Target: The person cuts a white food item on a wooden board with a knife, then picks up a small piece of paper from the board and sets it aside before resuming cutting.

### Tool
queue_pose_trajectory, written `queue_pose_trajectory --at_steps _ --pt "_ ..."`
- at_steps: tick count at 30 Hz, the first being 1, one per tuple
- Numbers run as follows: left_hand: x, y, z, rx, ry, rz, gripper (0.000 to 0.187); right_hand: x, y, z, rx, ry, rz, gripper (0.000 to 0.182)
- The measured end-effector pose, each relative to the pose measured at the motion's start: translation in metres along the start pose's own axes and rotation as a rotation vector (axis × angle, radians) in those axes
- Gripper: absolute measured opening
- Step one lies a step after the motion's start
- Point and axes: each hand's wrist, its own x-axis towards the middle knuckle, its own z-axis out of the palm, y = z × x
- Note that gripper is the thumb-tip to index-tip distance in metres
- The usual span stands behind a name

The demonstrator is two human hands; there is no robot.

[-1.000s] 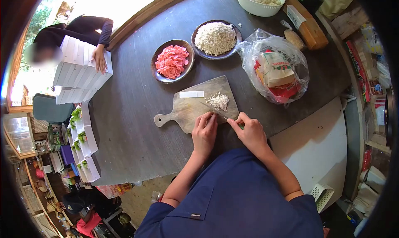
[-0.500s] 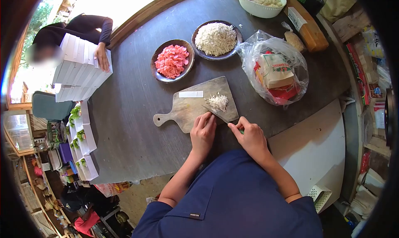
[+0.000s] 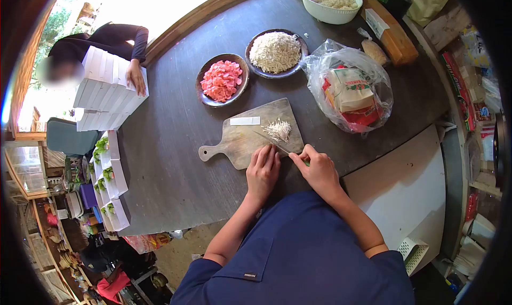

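A wooden cutting board (image 3: 234, 139) with a handle lies before me. My right hand (image 3: 317, 169) grips a knife (image 3: 273, 144) by its green handle, most of which is hidden in the fingers. The blade slants up and left across the board, beside a small pile of thin white shreds (image 3: 278, 130). At the board's near edge my left hand (image 3: 263, 170) has its fingers curled together close to the blade. Whatever lies under those fingertips is hidden. A flat white strip (image 3: 245, 121) rests farther up the board.
Beyond the board stand a bowl of pink slices (image 3: 221, 81) and a bowl of white shreds (image 3: 275, 51). A plastic bag (image 3: 349, 94) of packets sits right, a white tub (image 3: 332, 6) behind. At left, a person's hand (image 3: 136, 77) rests on stacked white boxes (image 3: 106, 91).
My right hand and the knife have shifted slightly left and up, so the blade reaches farther across the board. My left hand stays by the blade. The whole view has moved a little.
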Motion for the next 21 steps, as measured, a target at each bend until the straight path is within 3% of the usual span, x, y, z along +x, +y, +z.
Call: queue_pose_trajectory --at_steps 21 --pt "-0.005 -0.002 0.008 0.020 0.047 0.008 0.026 -0.005 -0.004 -0.008 -0.093 -0.085 0.027 0.039"
